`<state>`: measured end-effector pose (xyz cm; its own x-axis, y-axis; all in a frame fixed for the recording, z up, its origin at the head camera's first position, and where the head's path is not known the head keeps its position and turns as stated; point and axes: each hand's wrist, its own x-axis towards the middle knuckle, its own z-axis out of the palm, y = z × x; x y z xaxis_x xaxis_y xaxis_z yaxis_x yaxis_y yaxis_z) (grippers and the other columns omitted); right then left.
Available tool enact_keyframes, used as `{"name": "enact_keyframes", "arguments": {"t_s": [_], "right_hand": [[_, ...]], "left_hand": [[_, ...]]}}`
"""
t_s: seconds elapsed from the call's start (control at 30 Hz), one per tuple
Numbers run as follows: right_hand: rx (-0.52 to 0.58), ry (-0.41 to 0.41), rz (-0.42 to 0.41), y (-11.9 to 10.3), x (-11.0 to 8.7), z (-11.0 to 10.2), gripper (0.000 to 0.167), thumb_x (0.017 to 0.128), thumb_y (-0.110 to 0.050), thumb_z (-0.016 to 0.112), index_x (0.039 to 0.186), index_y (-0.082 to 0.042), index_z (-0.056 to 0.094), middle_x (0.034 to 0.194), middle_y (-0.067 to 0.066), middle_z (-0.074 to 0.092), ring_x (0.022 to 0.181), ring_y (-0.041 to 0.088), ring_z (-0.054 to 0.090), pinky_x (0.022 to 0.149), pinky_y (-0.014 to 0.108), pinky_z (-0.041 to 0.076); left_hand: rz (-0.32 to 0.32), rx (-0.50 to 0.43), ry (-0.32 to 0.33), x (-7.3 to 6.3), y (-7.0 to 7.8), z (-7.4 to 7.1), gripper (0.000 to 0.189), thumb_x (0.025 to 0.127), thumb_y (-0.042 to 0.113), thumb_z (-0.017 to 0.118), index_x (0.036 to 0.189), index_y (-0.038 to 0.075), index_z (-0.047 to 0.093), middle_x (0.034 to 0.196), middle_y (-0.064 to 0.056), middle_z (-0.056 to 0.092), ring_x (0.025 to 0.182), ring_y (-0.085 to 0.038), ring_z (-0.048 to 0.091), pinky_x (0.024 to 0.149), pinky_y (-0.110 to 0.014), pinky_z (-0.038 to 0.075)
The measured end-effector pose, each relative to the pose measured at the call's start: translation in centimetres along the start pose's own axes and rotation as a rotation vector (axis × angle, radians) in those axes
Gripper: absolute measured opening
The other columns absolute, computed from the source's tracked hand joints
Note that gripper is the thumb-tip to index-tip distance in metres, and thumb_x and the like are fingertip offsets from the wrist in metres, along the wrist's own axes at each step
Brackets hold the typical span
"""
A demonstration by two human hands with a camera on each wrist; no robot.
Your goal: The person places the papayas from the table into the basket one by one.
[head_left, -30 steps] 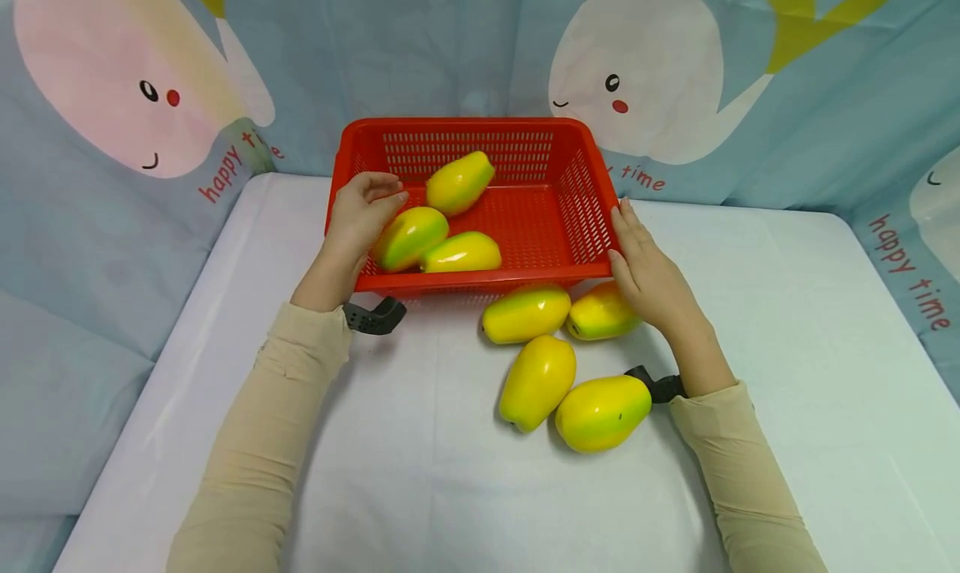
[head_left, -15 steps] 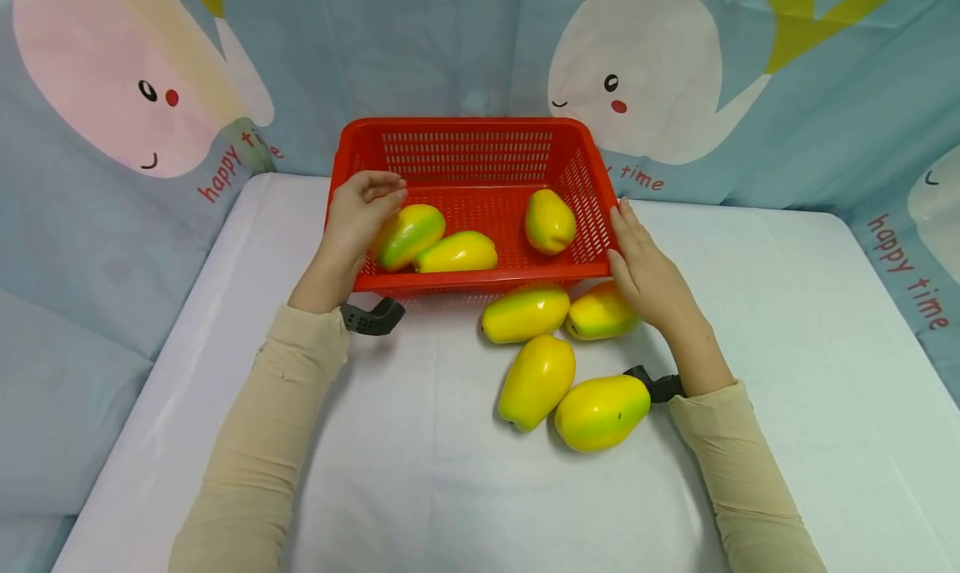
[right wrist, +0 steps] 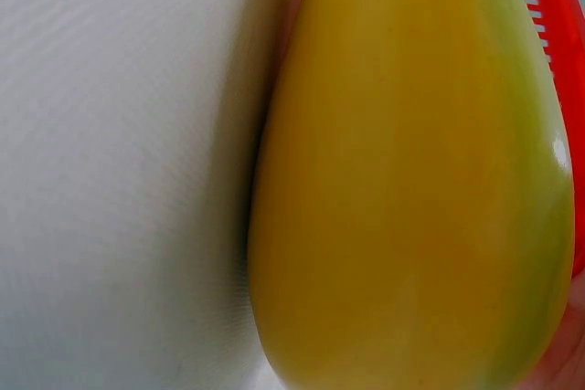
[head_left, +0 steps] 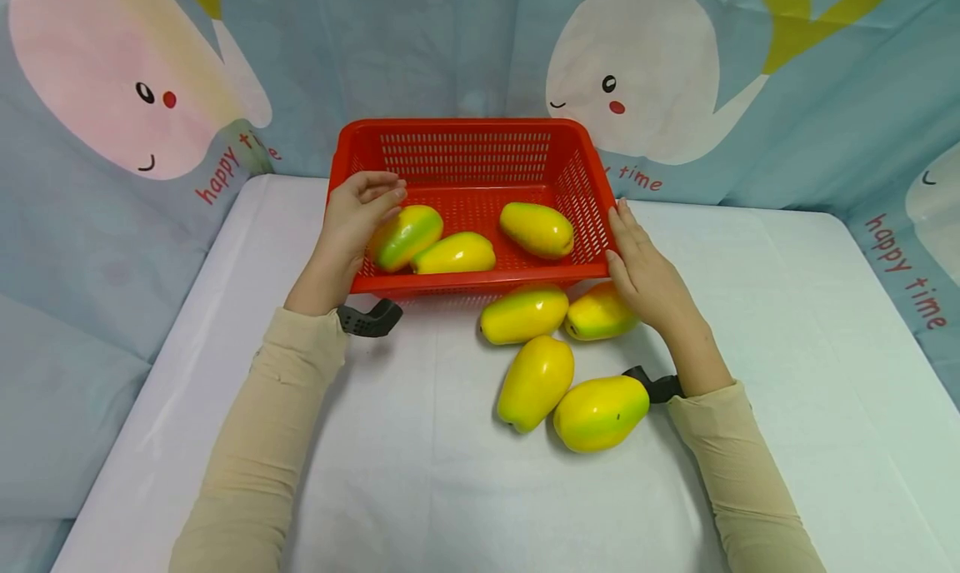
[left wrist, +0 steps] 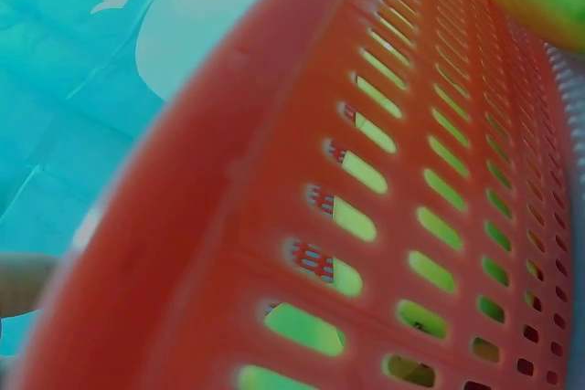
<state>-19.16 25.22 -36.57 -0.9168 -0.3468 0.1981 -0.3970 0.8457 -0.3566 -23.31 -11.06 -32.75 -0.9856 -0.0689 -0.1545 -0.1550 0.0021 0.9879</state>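
Note:
A red plastic basket [head_left: 465, 283] holds several yellow-green papayas. Over its left rim my left hand [head_left: 356, 215] lies with loosely bent fingers that grip no fruit, beside the left papaya [head_left: 407, 238]. Another papaya [head_left: 454, 253] lies against the front wall, and a third papaya [head_left: 537, 230] sits at the right inside. My right hand [head_left: 645, 273] rests against the basket's right side with fingers straight. In the left wrist view the basket's slotted wall [left wrist: 411, 180] fills the frame. A papaya [right wrist: 411, 180] fills most of the right wrist view.
In front of the basket, on the white tabletop [head_left: 420, 490], lie more papayas: one by the front wall [head_left: 525, 315], one by the right hand [head_left: 600, 311], and two nearer ones [head_left: 536, 383]. A blue whale-print curtain [head_left: 450, 48] hangs behind.
The papaya that lay at the back middle of the basket has rolled to the front right and turned lengthwise. Both hands have stayed in nearly the same place.

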Motion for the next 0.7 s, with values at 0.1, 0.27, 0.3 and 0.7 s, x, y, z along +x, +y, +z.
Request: {"name": "enact_keyframes", "arguments": {"t_s": [0.1, 0.27, 0.3, 0.7], "right_hand": [[-0.002, 0.002, 0.000, 0.0, 0.0, 0.0, 0.057, 0.101, -0.026, 0.031, 0.151, -0.004, 0.013, 0.157, 0.010, 0.007, 0.143, 0.022, 0.010, 0.113, 0.044, 0.018], [-0.002, 0.005, -0.004, 0.0, 0.0, 0.0, 0.057, 0.101, -0.026, 0.031, 0.150, -0.004, 0.014, 0.157, 0.009, 0.007, 0.143, 0.023, 0.011, 0.113, 0.044, 0.018], [0.001, 0.003, -0.005, 0.0, 0.0, 0.0, 0.057, 0.101, -0.025, 0.031, 0.150, -0.004, 0.013, 0.157, 0.009, 0.006, 0.143, 0.023, 0.011, 0.113, 0.044, 0.018], [0.006, 0.010, -0.018, 0.1, 0.0, 0.0, 0.056, 0.102, -0.026, 0.031, 0.151, -0.004, 0.013, 0.157, 0.011, 0.007, 0.143, 0.023, 0.010, 0.114, 0.043, 0.017]], "left_hand": [[0.002, -0.007, 0.000, 0.0, 0.0, 0.0, 0.039, 0.093, 0.015, 0.061, 0.127, 0.002, 0.050, 0.129, -0.015, 0.052, 0.113, -0.021, 0.053, 0.099, -0.030, 0.043], [0.006, -0.016, -0.003, -0.1, 0.0, 0.0, 0.039, 0.093, 0.014, 0.060, 0.128, 0.001, 0.050, 0.125, -0.012, 0.054, 0.114, -0.023, 0.053, 0.099, -0.030, 0.043], [0.008, -0.020, -0.004, -0.1, 0.0, 0.0, 0.040, 0.093, 0.014, 0.060, 0.128, 0.000, 0.049, 0.124, -0.012, 0.054, 0.114, -0.024, 0.053, 0.100, -0.031, 0.043], [0.102, -0.079, -0.056, -1.5, 0.1, 0.1, 0.035, 0.093, 0.011, 0.060, 0.125, 0.000, 0.051, 0.128, -0.015, 0.054, 0.116, -0.021, 0.054, 0.097, -0.027, 0.044]]}}
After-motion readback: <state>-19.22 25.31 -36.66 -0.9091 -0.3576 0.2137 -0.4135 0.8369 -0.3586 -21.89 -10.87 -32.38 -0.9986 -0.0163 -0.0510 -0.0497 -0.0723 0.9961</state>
